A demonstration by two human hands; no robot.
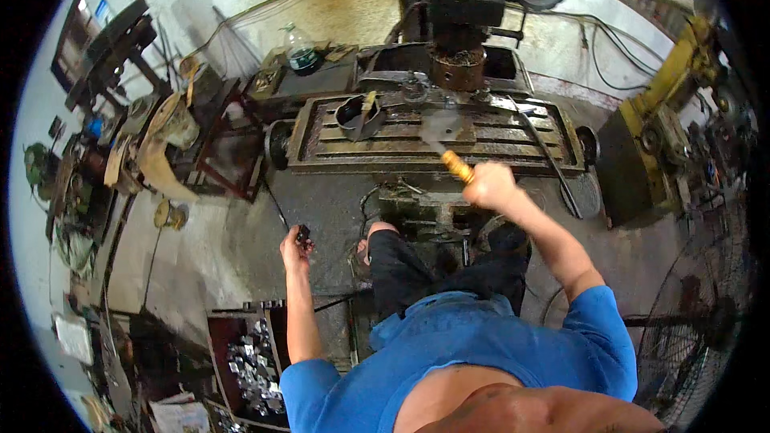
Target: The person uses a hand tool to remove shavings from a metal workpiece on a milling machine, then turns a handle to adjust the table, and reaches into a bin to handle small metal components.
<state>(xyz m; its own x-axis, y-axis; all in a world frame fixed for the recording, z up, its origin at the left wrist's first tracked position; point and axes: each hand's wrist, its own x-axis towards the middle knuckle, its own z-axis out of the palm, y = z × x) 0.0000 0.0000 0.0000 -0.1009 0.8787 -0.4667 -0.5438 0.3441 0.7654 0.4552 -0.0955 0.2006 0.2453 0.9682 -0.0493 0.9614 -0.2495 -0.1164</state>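
Note:
My right hand (pixel 491 186) is closed around a tool with a ribbed gold-yellow handle (pixel 458 167). The tool points toward the slotted machine table (pixel 337 159); its far end is a grey blur, so its kind is unclear. Low on the left, my left hand (pixel 297 250) grips a small dark block (pixel 302 234) between thumb and fingers, away from the table. Above the machine table stands the dark, rusty spindle head (pixel 457 68). On the table's left part sits a dark open container (pixel 358 119) with a yellowish thing at its rim.
A long metal bar (pixel 553 156) leans across the table's right end. Handwheels (pixel 589 145) stick out at its ends. A crate (pixel 218 353) of shiny metal parts stands at lower left. Yellow machinery (pixel 642 144) is on the right, a large bottle (pixel 300 52) behind, a fan guard (pixel 682 337) lower right.

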